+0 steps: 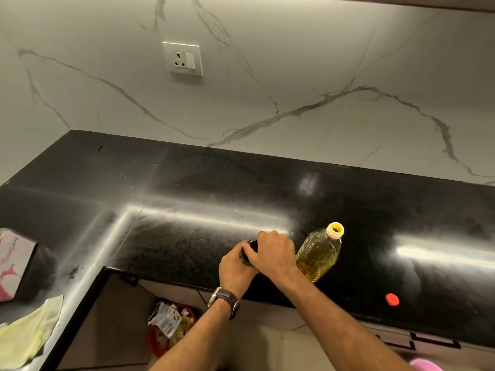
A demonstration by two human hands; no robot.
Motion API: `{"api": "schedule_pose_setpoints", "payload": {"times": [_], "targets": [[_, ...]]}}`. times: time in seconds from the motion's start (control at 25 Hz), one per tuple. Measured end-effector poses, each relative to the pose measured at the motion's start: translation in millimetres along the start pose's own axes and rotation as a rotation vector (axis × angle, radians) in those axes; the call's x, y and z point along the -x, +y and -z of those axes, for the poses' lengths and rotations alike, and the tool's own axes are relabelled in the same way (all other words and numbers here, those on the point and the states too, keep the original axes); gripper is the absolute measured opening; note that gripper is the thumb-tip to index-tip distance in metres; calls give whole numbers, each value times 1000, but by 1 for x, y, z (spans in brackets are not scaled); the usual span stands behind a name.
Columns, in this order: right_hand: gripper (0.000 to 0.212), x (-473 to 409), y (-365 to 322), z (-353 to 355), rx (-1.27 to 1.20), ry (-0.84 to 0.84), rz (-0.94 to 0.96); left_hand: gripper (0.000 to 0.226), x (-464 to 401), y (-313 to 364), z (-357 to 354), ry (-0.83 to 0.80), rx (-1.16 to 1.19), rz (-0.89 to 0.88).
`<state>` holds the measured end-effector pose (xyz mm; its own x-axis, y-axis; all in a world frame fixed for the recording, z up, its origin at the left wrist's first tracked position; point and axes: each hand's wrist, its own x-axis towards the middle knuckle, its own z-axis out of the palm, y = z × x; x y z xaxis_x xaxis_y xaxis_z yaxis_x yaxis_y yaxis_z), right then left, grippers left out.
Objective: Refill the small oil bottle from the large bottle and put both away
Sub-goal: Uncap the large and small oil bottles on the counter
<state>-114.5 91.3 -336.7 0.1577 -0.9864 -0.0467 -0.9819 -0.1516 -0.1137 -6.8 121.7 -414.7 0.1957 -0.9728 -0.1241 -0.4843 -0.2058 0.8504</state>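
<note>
Black polished stone forms the desk (pixel 214 183), which runs along a white veined wall and turns a corner at the left. Near the desk's front edge stands the small bottle (pixel 247 253), dark and mostly hidden by both hands. The left hand (pixel 235 266) curls around its body, while the right hand (pixel 273 253) clamps over its top from above. Just beside the right hand, the large bottle (pixel 318 253) of yellow oil stands uncapped. A red cap (pixel 392 299) lies well apart to the right, close to the front edge. On the left wing of the desk sit a printed box (pixel 13 263) and a yellow cloth (pixel 26 336).
</note>
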Motion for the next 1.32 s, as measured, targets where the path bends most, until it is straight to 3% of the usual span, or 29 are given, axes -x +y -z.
{"api": "schedule_pose_setpoints", "payload": {"times": [0.24, 0.36, 0.52, 0.88, 1.32], "targets": [[54, 32, 2, 11, -73, 109, -9, 38, -4, -11, 1, 28, 2, -23], [59, 76, 18, -3, -85, 64, -54, 52, -8, -23, -2, 45, 28, -25], [57, 124, 86, -20, -86, -88, -256, 74, -14, -34, -15, 10, 75, -6], [54, 122, 214, -44, 19, -83, -532, 74, -11, -27, -12, 2, 38, -36], [63, 118, 237, -61, -58, -111, -605, 68, -6, -15, -10, -3, 31, -70]]}}
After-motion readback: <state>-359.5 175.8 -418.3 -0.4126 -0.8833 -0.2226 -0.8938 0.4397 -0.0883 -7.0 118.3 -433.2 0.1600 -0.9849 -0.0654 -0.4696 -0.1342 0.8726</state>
